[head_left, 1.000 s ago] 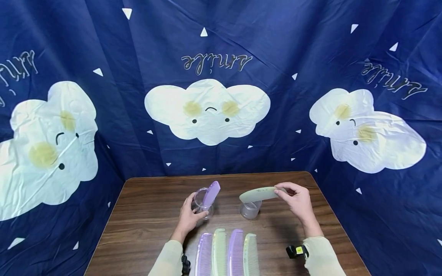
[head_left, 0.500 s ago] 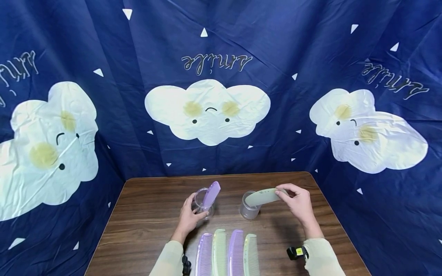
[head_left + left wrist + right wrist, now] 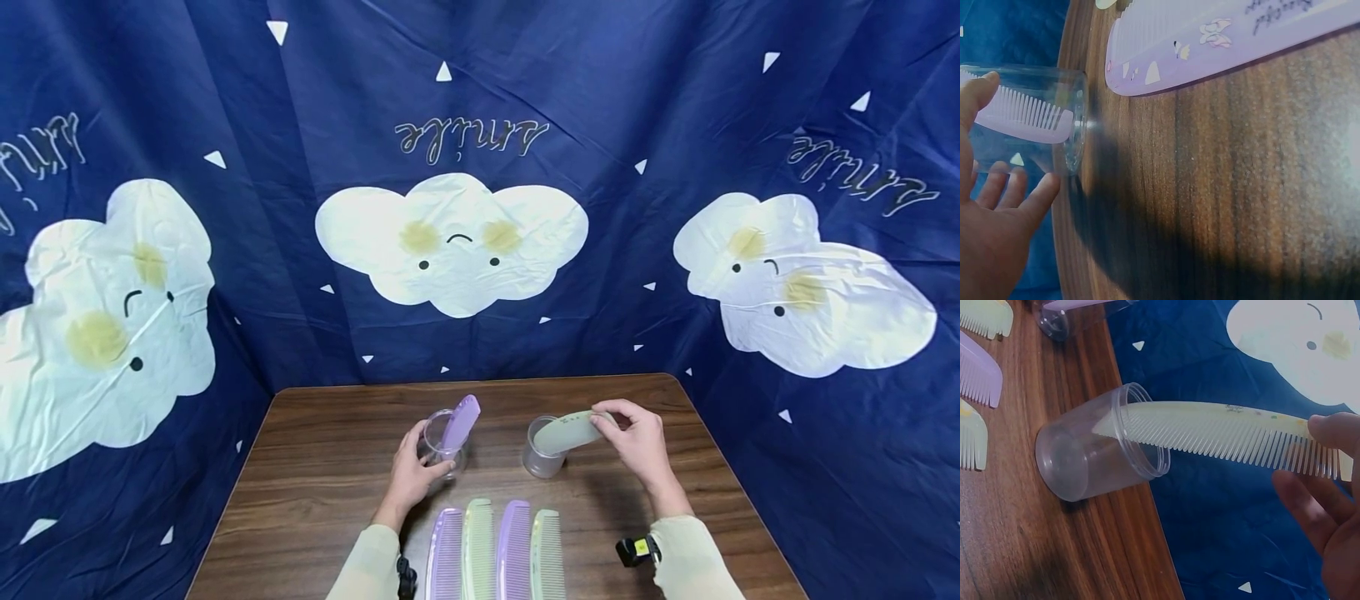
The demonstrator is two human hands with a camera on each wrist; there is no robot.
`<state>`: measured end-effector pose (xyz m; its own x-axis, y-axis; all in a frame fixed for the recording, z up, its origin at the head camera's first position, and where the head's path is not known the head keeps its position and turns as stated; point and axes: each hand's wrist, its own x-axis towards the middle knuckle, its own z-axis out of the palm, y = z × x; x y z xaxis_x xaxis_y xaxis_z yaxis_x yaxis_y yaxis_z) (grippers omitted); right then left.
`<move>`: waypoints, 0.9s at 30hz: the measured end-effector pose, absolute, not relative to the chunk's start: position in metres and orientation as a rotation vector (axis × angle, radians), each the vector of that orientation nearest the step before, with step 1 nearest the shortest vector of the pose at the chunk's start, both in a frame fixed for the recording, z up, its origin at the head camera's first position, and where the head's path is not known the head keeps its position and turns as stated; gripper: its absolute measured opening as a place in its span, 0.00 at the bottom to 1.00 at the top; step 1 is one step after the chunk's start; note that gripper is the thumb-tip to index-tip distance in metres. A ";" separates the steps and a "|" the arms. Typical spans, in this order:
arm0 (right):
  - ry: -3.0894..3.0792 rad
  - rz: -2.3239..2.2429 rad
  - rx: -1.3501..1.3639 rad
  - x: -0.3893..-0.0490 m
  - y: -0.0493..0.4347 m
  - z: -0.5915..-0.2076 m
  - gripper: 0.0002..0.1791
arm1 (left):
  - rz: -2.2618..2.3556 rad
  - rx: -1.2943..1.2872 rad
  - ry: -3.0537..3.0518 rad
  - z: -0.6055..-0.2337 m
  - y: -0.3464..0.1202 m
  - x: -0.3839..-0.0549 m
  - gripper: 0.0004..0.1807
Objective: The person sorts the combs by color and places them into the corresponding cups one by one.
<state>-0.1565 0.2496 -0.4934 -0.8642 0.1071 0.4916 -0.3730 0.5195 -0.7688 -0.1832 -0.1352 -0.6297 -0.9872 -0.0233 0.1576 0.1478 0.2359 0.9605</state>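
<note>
Green comb (image 3: 1210,419) tilts into a clear cup (image 3: 1063,456).
My right hand (image 3: 636,437) pinches it; my left hand (image 3: 409,477) holds another cup (image 3: 435,435).

Passable: gap between left jar (image 3: 436,433) and right jar (image 3: 540,464), narrowed by purple comb (image 3: 460,422); strips along left and right edges of tabletop (image 3: 307,475). Blocking: left hand (image 3: 412,477) round left jar; green comb (image 3: 572,430) spanning right jar's mouth to right hand (image 3: 634,435); four combs (image 3: 478,546) toward near edge.

Glossy plastic combs (image 3: 1210,419), smooth plastic jars (image 3: 1085,456) — wood-grained table (image 3: 322,483), creased cloth (image 3: 457,350)
</note>
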 end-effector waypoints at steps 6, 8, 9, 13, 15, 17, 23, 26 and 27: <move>-2.298 1.310 0.225 -0.158 0.246 -0.494 0.09 | -1.849 -0.118 -2.363 -0.628 -0.135 -0.182 0.51; -2.303 1.303 0.221 -0.158 0.244 -0.494 0.09 | -1.852 -0.119 -2.359 -0.628 -0.135 -0.182 0.51; -2.303 1.304 0.218 -0.159 0.244 -0.493 0.09 | -1.859 -0.119 -2.355 -0.628 -0.135 -0.182 0.51; -2.310 1.298 0.203 -0.161 0.241 -0.495 0.09 | -1.874 -0.122 -2.344 -0.628 -0.135 -0.182 0.51; -2.314 1.294 0.197 -0.163 0.241 -0.496 0.09 | -1.873 -0.125 -2.343 -0.629 -0.135 -0.182 0.51; -2.315 1.297 0.190 -0.165 0.240 -0.497 0.09 | -1.879 -0.128 -2.338 -0.629 -0.135 -0.182 0.51; -2.300 1.282 0.213 -0.169 0.239 -0.499 0.09 | -1.892 -0.122 -2.336 -0.629 -0.135 -0.182 0.51; -2.299 1.267 0.217 -0.170 0.238 -0.499 0.09 | -1.894 -0.105 -2.344 -0.628 -0.135 -0.181 0.51; -2.301 1.264 0.214 -0.171 0.238 -0.500 0.09 | -1.894 -0.101 -2.346 -0.629 -0.135 -0.181 0.51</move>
<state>-0.1706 0.2383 -0.4998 -0.8615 0.1001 0.4978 -0.3664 0.5562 -0.7459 -0.1811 -0.1346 -0.6285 -0.9900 -0.0263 0.1384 0.1297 0.2129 0.9684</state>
